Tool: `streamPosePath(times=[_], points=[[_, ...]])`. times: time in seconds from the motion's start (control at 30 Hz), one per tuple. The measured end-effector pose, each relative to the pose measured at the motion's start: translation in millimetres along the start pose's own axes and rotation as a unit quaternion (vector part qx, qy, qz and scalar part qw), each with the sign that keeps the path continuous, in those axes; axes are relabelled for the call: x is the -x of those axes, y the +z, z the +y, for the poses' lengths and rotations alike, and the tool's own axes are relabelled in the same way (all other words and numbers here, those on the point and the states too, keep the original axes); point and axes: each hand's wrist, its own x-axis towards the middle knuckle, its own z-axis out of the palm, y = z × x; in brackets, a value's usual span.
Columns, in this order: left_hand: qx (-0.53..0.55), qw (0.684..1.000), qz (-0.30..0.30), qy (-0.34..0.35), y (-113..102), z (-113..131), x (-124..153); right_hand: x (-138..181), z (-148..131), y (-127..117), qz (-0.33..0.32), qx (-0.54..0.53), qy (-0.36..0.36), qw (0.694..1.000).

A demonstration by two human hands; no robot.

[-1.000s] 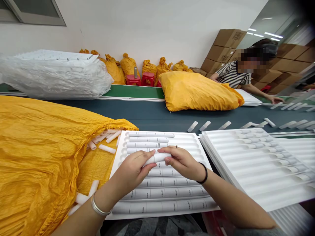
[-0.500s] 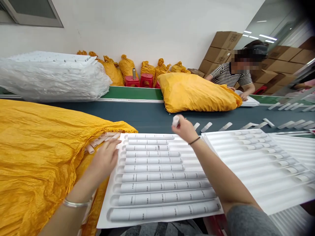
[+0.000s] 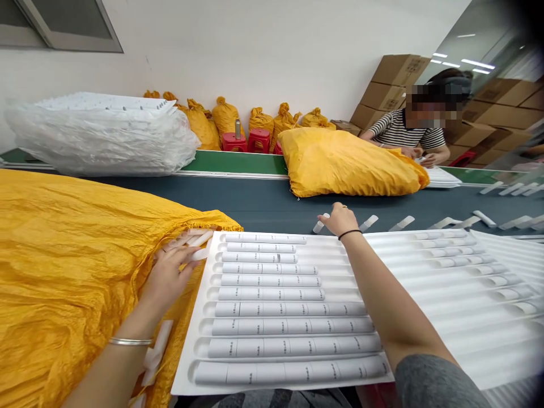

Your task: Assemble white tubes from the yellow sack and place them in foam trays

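Note:
My left hand (image 3: 170,277) is at the mouth of a yellow woven sack (image 3: 76,243), its fingers closed round a short white tube (image 3: 199,255). More white tubes (image 3: 187,237) lie in the sack's opening. Beyond the tray, my right hand (image 3: 343,220) is over the dark belt, fingertips on another small white tube (image 3: 320,224) that leans on the belt edge. Between my arms lies a white grooved tray (image 3: 198,340) with rows of printed white tubes (image 3: 289,345), the far rows shorter than the near ones.
A second grooved tray (image 3: 395,277) with some tubes lies at right. Several tubes (image 3: 402,223) line the belt (image 3: 250,195). Across it are a full yellow sack (image 3: 348,161), a plastic-wrapped stack (image 3: 106,139) and a co-worker in a striped shirt (image 3: 393,129).
My right hand has moved right and lowered its tube to the belt edge. My left hand has gone from the tray's corner to the sack's mouth and taken a tube.

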Motion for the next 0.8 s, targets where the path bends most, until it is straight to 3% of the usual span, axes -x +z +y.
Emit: streamPosePath(times=[0.07,0.17,0.3,0.37,0.43,0.5,0.53,0.6,0.63,0.8], points=[[0.098,0.994,0.043,0.018,-3.9,27.3,2.9,14.3,-12.9,4.8,-0.013,-0.003,-0.084,0.996],[0.194,0.978,0.045,0.055,-6.4,65.0,5.7,35.4,-30.2,18.4,-0.066,-0.006,-0.194,0.979],[0.327,0.944,0.026,0.026,-5.7,93.6,9.5,57.6,-36.7,16.5,-0.046,-0.004,-0.225,0.973],[0.449,0.892,0.040,-0.027,-3.6,102.4,11.7,74.1,-37.0,5.0,-0.011,-0.009,-0.217,0.976],[0.576,0.811,0.060,-0.079,-0.8,111.6,13.7,97.7,-39.9,-6.9,-0.008,-0.077,-0.251,0.965],[0.656,0.744,0.061,-0.113,2.6,120.9,15.4,125.4,-45.9,-14.8,-0.054,-0.213,-0.326,0.919],[0.673,0.728,0.052,-0.121,4.5,124.8,16.3,138.7,-49.5,-16.9,-0.081,-0.289,-0.360,0.883],[0.667,0.735,0.026,-0.121,8.1,129.6,18.4,160.5,-55.9,-18.8,-0.108,-0.398,-0.391,0.823],[0.651,0.750,0.012,-0.116,9.6,130.1,19.7,167.9,-58.0,-19.3,-0.098,-0.424,-0.393,0.810],[0.542,0.834,-0.019,-0.104,9.0,123.1,25.2,175.7,-55.9,-23.1,0.028,-0.382,-0.434,0.815]])
